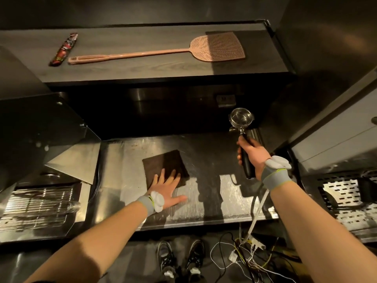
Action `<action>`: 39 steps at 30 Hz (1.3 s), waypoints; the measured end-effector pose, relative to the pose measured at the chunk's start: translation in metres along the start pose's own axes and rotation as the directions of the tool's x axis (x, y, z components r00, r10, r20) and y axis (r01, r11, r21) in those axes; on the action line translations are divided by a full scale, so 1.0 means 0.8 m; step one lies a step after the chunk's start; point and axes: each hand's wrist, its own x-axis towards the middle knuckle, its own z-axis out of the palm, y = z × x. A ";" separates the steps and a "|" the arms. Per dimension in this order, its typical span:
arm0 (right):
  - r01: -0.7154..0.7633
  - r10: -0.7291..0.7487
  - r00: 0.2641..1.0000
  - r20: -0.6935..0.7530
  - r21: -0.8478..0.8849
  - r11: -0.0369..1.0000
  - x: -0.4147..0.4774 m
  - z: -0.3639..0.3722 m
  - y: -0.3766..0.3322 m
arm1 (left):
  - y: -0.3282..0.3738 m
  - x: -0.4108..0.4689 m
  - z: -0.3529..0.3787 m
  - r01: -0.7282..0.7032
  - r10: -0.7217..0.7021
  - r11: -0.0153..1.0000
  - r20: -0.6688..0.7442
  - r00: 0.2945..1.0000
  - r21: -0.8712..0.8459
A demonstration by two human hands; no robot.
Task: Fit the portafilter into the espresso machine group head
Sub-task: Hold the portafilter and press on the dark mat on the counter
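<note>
I see the portafilter (242, 129) held up at about two o'clock in my view, its shiny basket facing up and empty, its black handle pointing down toward me. My right hand (252, 155) has its fingers wrapped tight around that handle, clear above the steel counter (204, 201). A grey wristband (274, 178) with a white pod sits on that wrist, and a pale cable hangs from it toward the floor. At about seven o'clock from the portafilter, my left hand (167, 188) lies flat with fingers spread, fingertips on the near edge of a dark brown cloth (165, 166), thumb on bare steel. At nine o'clock in the view a ribbed drip tray (38, 205) sits beside the counter; a perforated grate (346, 201) lies at four o'clock. Up at twelve o'clock, on a dark shelf (163, 68), a pink fly swatter (163, 50) rests beside a red-and-black wrapper (64, 49). Shoes and tangled wires show at six o'clock.
</note>
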 end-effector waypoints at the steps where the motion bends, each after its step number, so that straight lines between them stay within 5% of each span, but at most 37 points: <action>1: -0.001 0.001 1.000 0.005 0.001 1.000 0.000 -0.001 -0.001 | 0.015 0.005 0.002 -0.041 0.041 0.999 0.000 0.999 0.016; 7: 0.044 -0.045 0.999 -0.016 -0.048 0.998 -0.001 -0.009 -0.007 | 0.147 0.059 0.008 -0.323 0.320 0.936 0.047 0.946 0.142; 12: 0.072 -0.078 0.996 -0.041 -0.122 0.990 -0.003 -0.031 -0.006 | 0.200 0.109 -0.023 -0.315 0.316 0.939 0.013 0.949 0.137; 18: 0.045 -0.055 0.997 -0.057 -0.165 0.985 0.005 -0.046 -0.008 | 0.135 0.123 -0.054 -0.134 0.138 0.990 -0.098 0.985 0.054; 29: 0.011 -0.010 1.000 0.009 -0.094 0.996 0.031 0.016 -0.005 | -0.102 -0.031 0.041 0.029 -0.020 0.995 -0.092 0.996 0.095; 39: 0.021 -0.017 0.999 0.035 -0.111 0.994 0.035 0.020 -0.011 | -0.008 -0.001 0.045 -0.035 0.034 0.999 -0.093 0.995 -0.009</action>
